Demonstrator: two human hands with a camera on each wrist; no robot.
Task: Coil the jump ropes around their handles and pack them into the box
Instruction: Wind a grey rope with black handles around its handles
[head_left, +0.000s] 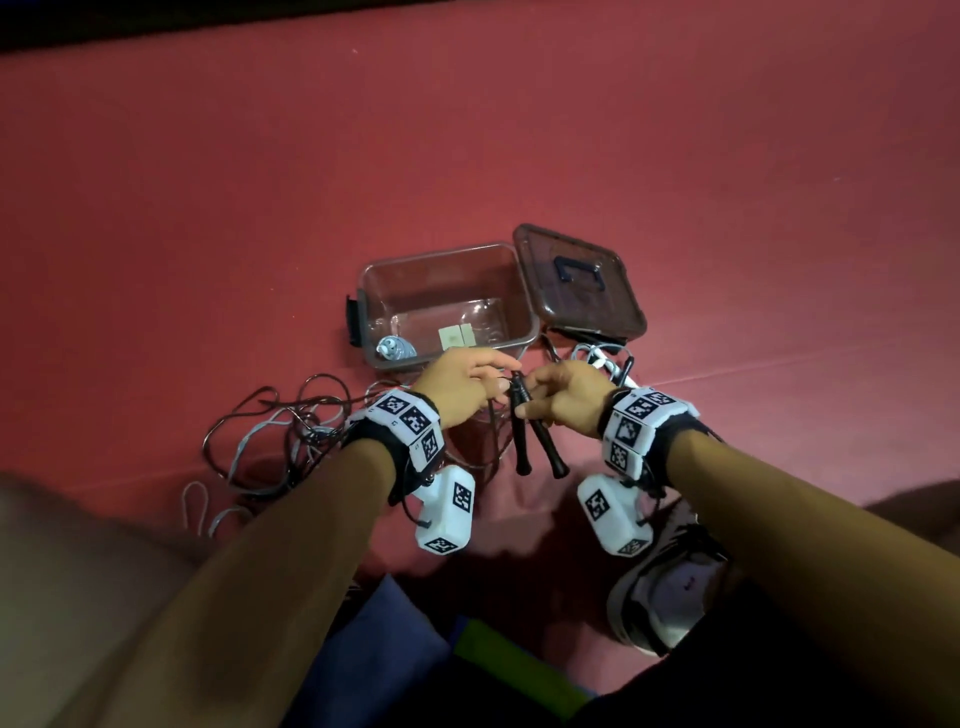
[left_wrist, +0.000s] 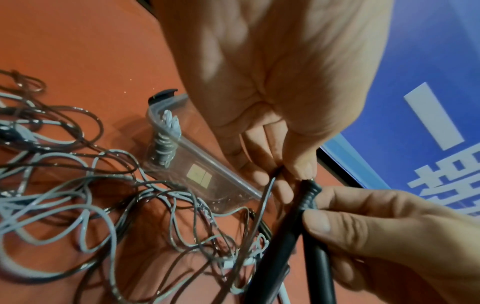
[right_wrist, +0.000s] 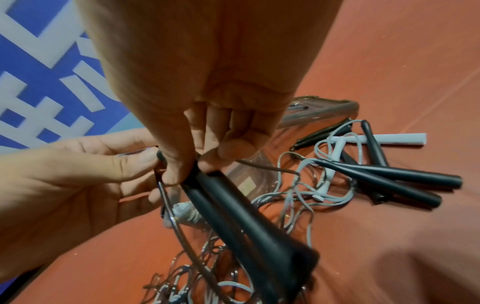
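My right hand (head_left: 525, 404) grips two black handles (head_left: 531, 441) held side by side near their rope ends, their butts pointing toward me. My left hand (head_left: 500, 383) pinches the thin dark rope (left_wrist: 269, 191) right at the handle tips. In the right wrist view the right hand's thumb and fingers (right_wrist: 179, 170) wrap the handles (right_wrist: 241, 214). The rest of this rope trails down into a loose tangle (head_left: 280, 421) on the red floor. The clear box (head_left: 524, 312) stands open just beyond my hands, with one coiled white rope (head_left: 393, 348) in its near left corner.
The box lid (head_left: 582, 280) lies to the right of the box. More black handles (right_wrist: 394, 181) and a white handle (right_wrist: 394, 140) with grey ropes lie below the lid. A shoe (head_left: 670, 577) rests near my right forearm.
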